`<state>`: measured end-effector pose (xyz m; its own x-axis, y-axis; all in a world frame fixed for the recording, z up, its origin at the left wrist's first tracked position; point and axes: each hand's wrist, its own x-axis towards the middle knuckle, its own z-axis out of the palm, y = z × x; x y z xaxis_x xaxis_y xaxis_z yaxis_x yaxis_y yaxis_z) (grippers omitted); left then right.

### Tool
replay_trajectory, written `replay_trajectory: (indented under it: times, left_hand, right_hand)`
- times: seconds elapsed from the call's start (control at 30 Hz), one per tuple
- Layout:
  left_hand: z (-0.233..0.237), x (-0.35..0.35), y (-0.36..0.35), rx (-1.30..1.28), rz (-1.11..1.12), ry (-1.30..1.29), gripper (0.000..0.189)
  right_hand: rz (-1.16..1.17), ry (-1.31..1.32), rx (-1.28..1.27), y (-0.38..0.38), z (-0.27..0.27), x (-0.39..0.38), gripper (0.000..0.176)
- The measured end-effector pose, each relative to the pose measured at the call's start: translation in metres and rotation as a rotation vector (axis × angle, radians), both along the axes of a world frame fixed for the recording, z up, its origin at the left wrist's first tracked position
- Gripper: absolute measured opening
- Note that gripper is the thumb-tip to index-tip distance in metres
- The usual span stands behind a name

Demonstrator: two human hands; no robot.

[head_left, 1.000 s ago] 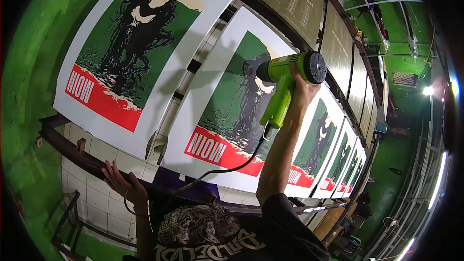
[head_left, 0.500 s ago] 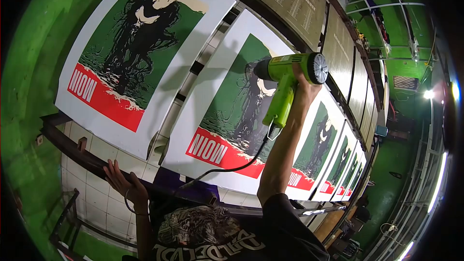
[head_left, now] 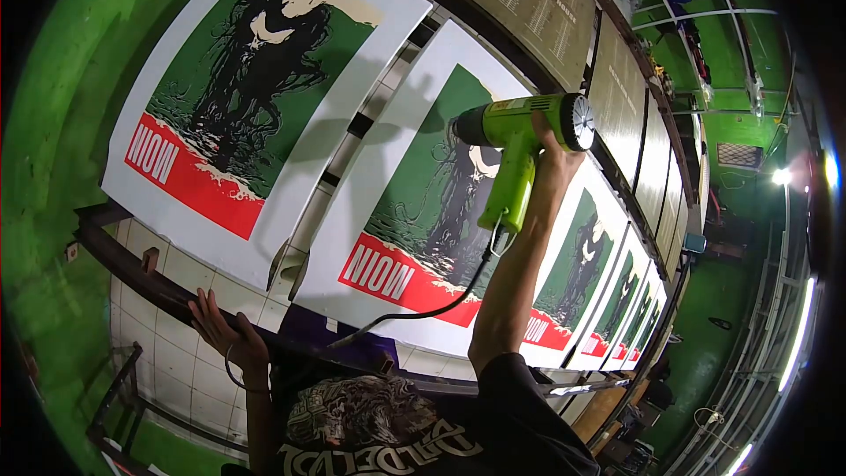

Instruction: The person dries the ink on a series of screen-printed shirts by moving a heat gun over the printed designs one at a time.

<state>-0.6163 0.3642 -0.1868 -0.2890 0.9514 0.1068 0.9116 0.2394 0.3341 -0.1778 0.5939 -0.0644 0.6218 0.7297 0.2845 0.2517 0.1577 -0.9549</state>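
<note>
My right hand (head_left: pixel 555 159) is wrapped around the handle of a lime-green heat gun (head_left: pixel 520 128). Its dark nozzle points left, above a printed poster (head_left: pixel 388 211) with a black figure on green and a red band. From the handle's base a black cord (head_left: pixel 441 307) curves down toward my body. My left hand (head_left: pixel 227 335) lies on the dark metal rail (head_left: pixel 167 286) at the front, fingers stretched out and holding nothing. A second poster (head_left: pixel 264 106) of the same design lies flat to the left.
More posters (head_left: pixel 582 260) run in a row to the right. Beyond them are brown panels (head_left: pixel 533 9) with pale print. A dark metal frame (head_left: pixel 132 405) stands low at left. White floor tiles (head_left: pixel 167 335) show below the rail, and a green wall (head_left: pixel 62 123) rises at left.
The heat gun in my right hand has shifted slightly left. My left hand stays in about the same place on the rail.
</note>
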Motion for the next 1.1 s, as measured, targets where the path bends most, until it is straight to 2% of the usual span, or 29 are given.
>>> replay_trajectory:
  times: [0.07,0.1,0.23,0.37,0.47,0.6,0.67,0.83,0.9,1.0,1.1]
  left_hand:
    - [0.001,0.0,0.0,-0.001,-0.002,-0.004,0.057]
    - [0.0,0.0,0.0,-0.001,-0.003,-0.005,0.057]
    - [0.001,0.001,0.0,-0.014,0.005,0.029,0.055]
    - [-0.001,0.0,0.0,-0.018,0.0,0.027,0.055]
    - [-0.002,-0.001,-0.001,-0.021,-0.001,0.021,0.057]
    - [-0.002,-0.001,0.0,-0.015,0.001,0.026,0.059]
    - [-0.003,-0.002,-0.001,-0.024,0.007,0.021,0.06]
    - [-0.001,-0.001,0.001,-0.009,0.007,0.013,0.058]
    - [0.0,0.001,0.001,-0.006,0.008,0.004,0.058]
    - [0.002,0.0,0.002,-0.012,0.002,0.012,0.056]
    - [0.002,0.001,0.001,-0.02,0.005,0.018,0.055]
  right_hand:
    - [-0.015,0.039,-0.03,0.0,0.003,-0.007,0.042]
    - [0.004,-0.03,-0.074,0.001,0.006,-0.008,0.04]
    - [0.005,0.019,-0.015,0.006,0.002,-0.008,0.037]
    - [0.061,-0.074,-0.131,0.004,0.004,-0.005,0.043]
    - [0.032,0.027,-0.039,0.008,0.001,-0.011,0.037]
    - [0.094,-0.064,-0.113,0.007,0.005,-0.012,0.043]
    - [0.076,0.038,-0.113,0.007,0.005,-0.012,0.043]
    - [0.105,-0.061,-0.105,0.008,0.007,-0.015,0.039]
    - [0.095,0.059,-0.068,0.007,0.008,-0.017,0.04]
    - [0.129,-0.073,-0.088,0.007,0.007,-0.012,0.039]
    - [0.1,-0.023,-0.06,0.011,0.005,-0.009,0.036]
